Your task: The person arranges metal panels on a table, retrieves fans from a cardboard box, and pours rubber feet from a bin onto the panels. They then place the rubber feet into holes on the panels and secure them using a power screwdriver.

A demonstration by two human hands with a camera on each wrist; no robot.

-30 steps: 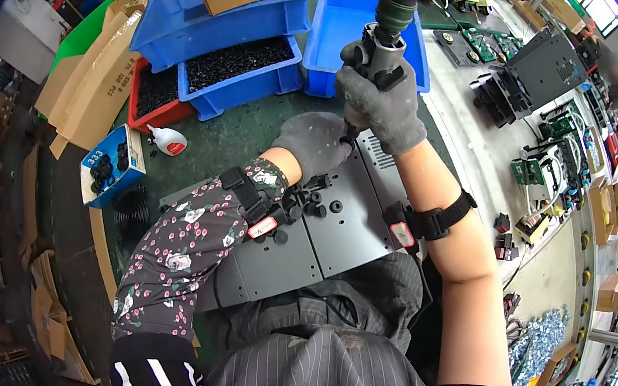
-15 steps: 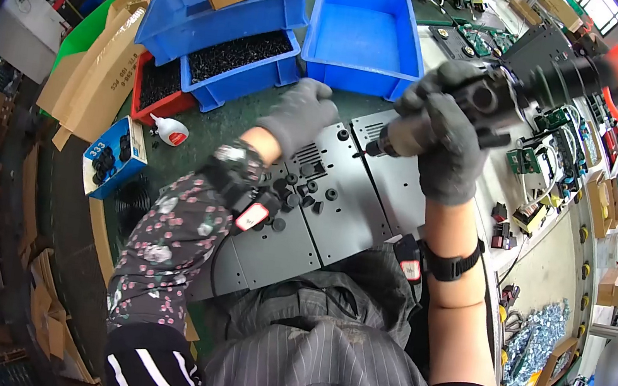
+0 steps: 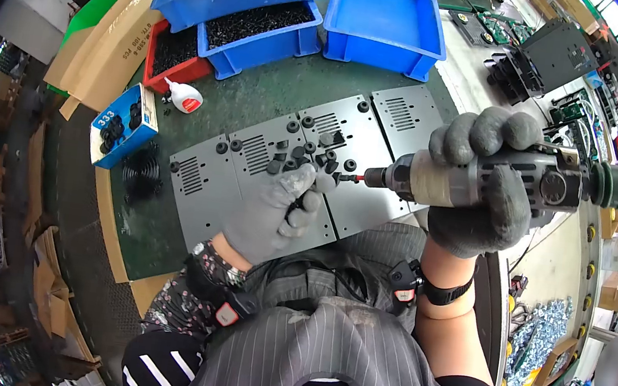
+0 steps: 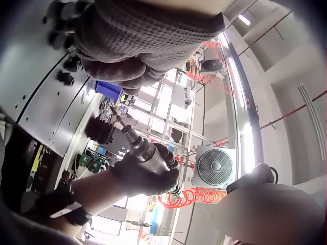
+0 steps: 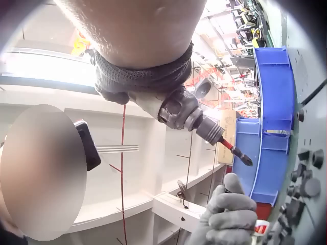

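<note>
My right hand (image 3: 506, 207) grips a power screwdriver (image 3: 450, 184), held nearly level above the grey metal panels (image 3: 366, 142). Its red-and-dark bit (image 3: 354, 178) points left toward my left hand (image 3: 267, 215). The left fingers are curled beside loose black round pieces (image 3: 299, 153), and a small dark piece shows between them. In the right wrist view, the bit (image 5: 242, 157) stands just above the curled left hand (image 5: 227, 217). The left wrist view shows the screwdriver (image 4: 148, 155) in my right hand (image 4: 135, 176). Several black pieces sit along the panels' slotted ends.
Behind the panels stand an empty blue bin (image 3: 383, 15), a blue bin of small black parts (image 3: 260, 26) and a red bin (image 3: 179, 55). A white bottle (image 3: 183, 97) and a blue box (image 3: 124, 126) are at left. Circuit boards (image 3: 487, 29) lie at the upper right.
The screwdriver has swung from upright to nearly level, pointing left. My left hand has drawn back from the panels' far edge to the loose pieces, its fingers now curled.
</note>
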